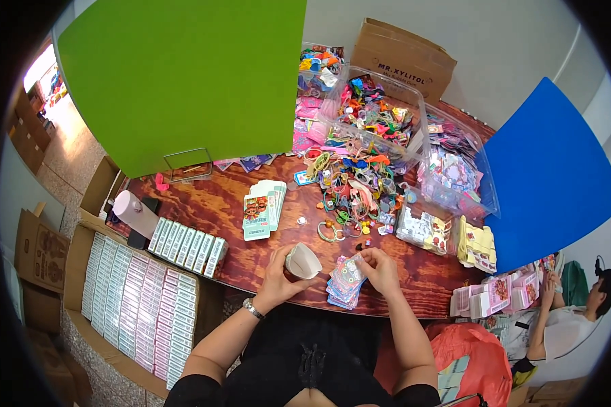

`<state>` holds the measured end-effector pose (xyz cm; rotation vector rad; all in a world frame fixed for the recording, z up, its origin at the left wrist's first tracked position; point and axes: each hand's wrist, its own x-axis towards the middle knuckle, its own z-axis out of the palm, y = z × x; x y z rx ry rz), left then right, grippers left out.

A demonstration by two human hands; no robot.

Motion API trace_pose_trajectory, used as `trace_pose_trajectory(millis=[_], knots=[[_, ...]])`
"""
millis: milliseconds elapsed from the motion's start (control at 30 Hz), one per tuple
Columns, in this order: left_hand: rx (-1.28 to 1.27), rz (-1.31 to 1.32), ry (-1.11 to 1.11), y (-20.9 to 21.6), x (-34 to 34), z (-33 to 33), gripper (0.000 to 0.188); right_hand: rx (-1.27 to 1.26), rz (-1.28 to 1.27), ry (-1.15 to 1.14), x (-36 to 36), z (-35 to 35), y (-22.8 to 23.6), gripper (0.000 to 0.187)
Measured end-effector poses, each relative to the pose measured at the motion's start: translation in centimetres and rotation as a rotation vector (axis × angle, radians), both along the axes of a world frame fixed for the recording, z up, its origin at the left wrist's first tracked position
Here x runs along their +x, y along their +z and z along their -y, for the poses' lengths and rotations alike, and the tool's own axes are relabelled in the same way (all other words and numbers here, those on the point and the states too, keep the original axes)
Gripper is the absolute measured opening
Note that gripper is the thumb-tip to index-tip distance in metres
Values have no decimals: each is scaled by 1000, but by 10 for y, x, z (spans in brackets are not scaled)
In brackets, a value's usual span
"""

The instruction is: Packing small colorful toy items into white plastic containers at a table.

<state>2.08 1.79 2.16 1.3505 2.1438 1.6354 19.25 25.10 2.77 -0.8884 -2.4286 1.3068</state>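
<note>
My left hand [277,281], with a watch at its wrist, is closed round a small folding paper box [304,262]. The box's open mouth faces up and right, showing a pale inside. To its right, my right hand [381,273] pinches the upper edge of colourful printed cards [345,283]. They lie fanned in a loose stack near the table's front edge. Whether one card is lifted from the stack I cannot make out. Beyond my left hand rests a pile of flattened green-and-white boxes [265,211]. A small white trinket [301,220] lies beside that pile.
Heaped hair ties and trinkets [356,183] spread before clear bins [424,125]. Green [183,81] and blue [550,176] panels flank the table. At left stand a pink bottle [134,211], a row of boxes [187,245] and a carton [119,359]. Another person [577,319] sits at right.
</note>
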Motion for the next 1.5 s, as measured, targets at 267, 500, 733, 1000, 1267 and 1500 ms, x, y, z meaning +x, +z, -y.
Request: trace_pose_trajectory(millis=[267,500,733,1000,1267,1500], knots=[[-10,124,-13,-13,-1,-3,86,-441,-152,75,7,-25,-12,12],[-5,56,49,-18,-1,-6,78,-432,-279,45,7,-23,15,11],[-25,31,124,-6,8,-15,71,72,-639,14,-20,51,78,10],[-7,-268,193,0,13,-11,64,537,-461,298,-48,65,96,16],[45,-345,243,9,21,-13,70,898,-381,290,-48,92,69,33],[-34,-308,238,-5,13,-6,72,600,-378,498,-49,72,55,30]])
